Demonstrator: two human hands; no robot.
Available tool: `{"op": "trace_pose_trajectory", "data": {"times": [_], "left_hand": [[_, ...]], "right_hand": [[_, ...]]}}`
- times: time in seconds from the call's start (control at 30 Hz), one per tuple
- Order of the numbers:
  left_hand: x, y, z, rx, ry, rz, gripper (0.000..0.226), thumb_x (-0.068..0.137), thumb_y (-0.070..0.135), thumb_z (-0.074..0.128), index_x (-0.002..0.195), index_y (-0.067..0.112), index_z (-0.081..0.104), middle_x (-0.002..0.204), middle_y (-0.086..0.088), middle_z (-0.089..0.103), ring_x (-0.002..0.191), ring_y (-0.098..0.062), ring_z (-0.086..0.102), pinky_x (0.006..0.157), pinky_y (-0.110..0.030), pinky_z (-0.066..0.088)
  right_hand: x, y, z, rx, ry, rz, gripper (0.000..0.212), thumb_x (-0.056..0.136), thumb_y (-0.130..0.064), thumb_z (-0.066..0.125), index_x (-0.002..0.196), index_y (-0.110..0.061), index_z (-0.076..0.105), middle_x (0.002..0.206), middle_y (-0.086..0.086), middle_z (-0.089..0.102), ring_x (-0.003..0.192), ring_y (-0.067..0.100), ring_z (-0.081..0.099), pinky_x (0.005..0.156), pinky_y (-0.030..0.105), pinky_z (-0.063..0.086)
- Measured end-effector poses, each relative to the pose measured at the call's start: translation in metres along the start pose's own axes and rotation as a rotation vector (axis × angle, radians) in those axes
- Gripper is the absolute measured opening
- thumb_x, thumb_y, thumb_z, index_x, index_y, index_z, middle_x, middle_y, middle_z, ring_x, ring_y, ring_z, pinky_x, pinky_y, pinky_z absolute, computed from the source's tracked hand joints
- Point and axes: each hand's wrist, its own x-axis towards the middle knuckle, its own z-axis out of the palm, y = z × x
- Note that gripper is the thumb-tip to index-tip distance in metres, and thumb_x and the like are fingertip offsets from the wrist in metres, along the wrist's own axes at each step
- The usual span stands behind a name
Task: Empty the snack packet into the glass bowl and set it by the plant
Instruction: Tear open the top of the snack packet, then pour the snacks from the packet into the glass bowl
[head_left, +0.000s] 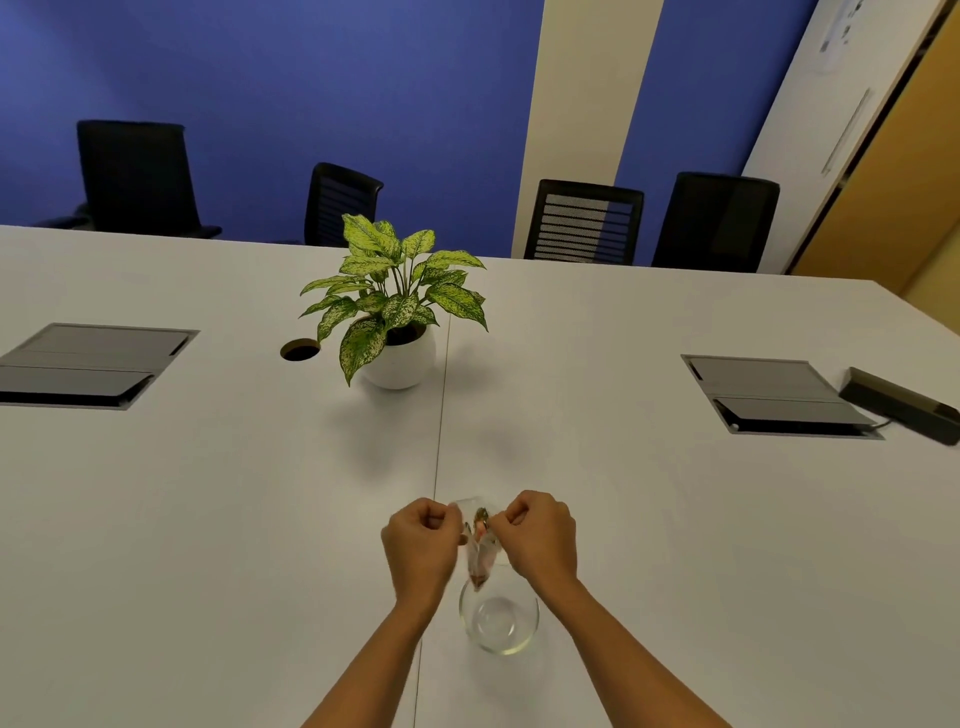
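Packet held over the bowl

Your left hand (423, 540) and right hand (543, 535) clamp the snack packet (480, 551), hanging upright directly above the glass bowl (500, 621).

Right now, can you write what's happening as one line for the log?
step: opening packet | left hand: pinching snack packet | right hand: pinching packet | glass bowl: empty, under packet | plant: farther back

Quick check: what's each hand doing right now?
Left hand: closed, pinching the snack packet.
Right hand: closed, pinching the same packet's other side.
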Motion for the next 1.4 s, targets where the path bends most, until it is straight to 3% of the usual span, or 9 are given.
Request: {"op": "trace_pose_trajectory", "data": {"times": [0.1, 0.2, 0.37, 0.57, 0.73, 0.9, 1.0, 1.1, 1.4], "left_hand": [[0.008, 0.000, -0.008, 0.031, -0.027, 0.042, 0.021, 0.077, 0.010, 0.072, 0.057, 0.011, 0.066, 0.050, -0.002, 0.067, 0.048, -0.014, 0.069, 0.056, -0.035, 0.061], [0.011, 0.000, -0.011, 0.181, -0.064, 0.175, 0.019, 0.078, 0.016, 0.072, 0.060, 0.016, 0.067, 0.053, 0.004, 0.067, 0.050, -0.011, 0.066, 0.051, -0.021, 0.054], [0.007, -0.006, -0.005, 0.433, -0.081, 0.370, 0.020, 0.084, 0.028, 0.070, 0.073, 0.012, 0.070, 0.063, 0.001, 0.070, 0.051, -0.011, 0.058, 0.046, -0.014, 0.039], [0.018, -0.006, -0.005, 0.185, -0.161, 0.099, 0.040, 0.088, 0.053, 0.055, 0.089, 0.017, 0.071, 0.081, 0.001, 0.074, 0.067, -0.009, 0.070, 0.067, -0.031, 0.059], [0.022, -0.019, -0.002, -0.038, -0.171, -0.174, 0.051, 0.095, 0.053, 0.037, 0.111, 0.013, 0.064, 0.110, -0.011, 0.070, 0.088, -0.022, 0.068, 0.084, -0.042, 0.057], [0.025, -0.026, -0.004, -0.226, -0.392, -0.554, 0.084, 0.088, 0.071, 0.014, 0.138, 0.011, 0.046, 0.136, -0.020, 0.055, 0.118, -0.041, 0.056, 0.101, -0.052, 0.046], [0.026, -0.035, -0.011, -0.668, -0.637, -0.741, 0.096, 0.078, 0.083, 0.012, 0.133, 0.014, 0.050, 0.137, -0.022, 0.055, 0.117, -0.047, 0.057, 0.099, -0.059, 0.046], [0.025, -0.037, -0.015, -0.848, -0.769, -0.715, 0.096, 0.074, 0.085, 0.020, 0.128, 0.016, 0.060, 0.131, -0.020, 0.061, 0.116, -0.043, 0.060, 0.088, -0.053, 0.055], [0.024, -0.047, -0.014, -0.497, -0.645, -0.558, 0.067, 0.083, 0.066, 0.039, 0.129, 0.020, 0.055, 0.117, -0.012, 0.071, 0.104, -0.033, 0.070, 0.079, -0.047, 0.060]], "right_hand": [[0.002, 0.004, -0.008, -0.012, -0.028, 0.012, 0.012, 0.075, -0.017, 0.069, 0.064, -0.016, 0.065, 0.063, 0.002, 0.071, 0.062, 0.019, 0.068, 0.056, 0.028, 0.054], [0.006, 0.004, -0.013, -0.170, 0.019, -0.067, 0.012, 0.081, -0.021, 0.065, 0.074, -0.013, 0.069, 0.069, 0.002, 0.071, 0.064, 0.019, 0.066, 0.057, 0.030, 0.052], [0.013, -0.001, -0.012, -0.453, 0.111, -0.134, 0.020, 0.095, -0.018, 0.049, 0.076, -0.013, 0.053, 0.074, 0.004, 0.064, 0.060, 0.018, 0.051, 0.044, 0.024, 0.026], [0.023, -0.004, -0.021, -0.202, -0.009, -0.092, 0.013, 0.083, -0.025, 0.063, 0.083, -0.017, 0.072, 0.078, 0.000, 0.072, 0.070, 0.018, 0.066, 0.056, 0.024, 0.045], [0.023, -0.013, -0.030, -0.016, -0.111, -0.107, 0.009, 0.079, -0.022, 0.065, 0.078, -0.017, 0.073, 0.068, -0.003, 0.070, 0.062, 0.014, 0.064, 0.058, 0.027, 0.051], [0.023, -0.025, -0.051, 0.364, -0.345, -0.091, 0.009, 0.082, -0.021, 0.069, 0.077, -0.014, 0.074, 0.070, 0.000, 0.077, 0.072, 0.015, 0.075, 0.064, 0.026, 0.056], [0.024, -0.021, -0.057, 0.433, -0.367, -0.102, 0.011, 0.085, -0.024, 0.069, 0.079, -0.015, 0.074, 0.073, 0.000, 0.078, 0.074, 0.008, 0.075, 0.062, 0.020, 0.054], [0.028, -0.005, -0.052, 0.331, -0.326, -0.085, 0.012, 0.086, -0.024, 0.068, 0.082, -0.015, 0.074, 0.073, 0.000, 0.077, 0.070, 0.005, 0.073, 0.063, 0.020, 0.049], [0.030, 0.038, -0.023, 0.383, -0.270, 0.073, 0.015, 0.092, -0.036, 0.061, 0.096, -0.023, 0.068, 0.093, -0.002, 0.075, 0.078, 0.008, 0.072, 0.064, 0.021, 0.048]]}}
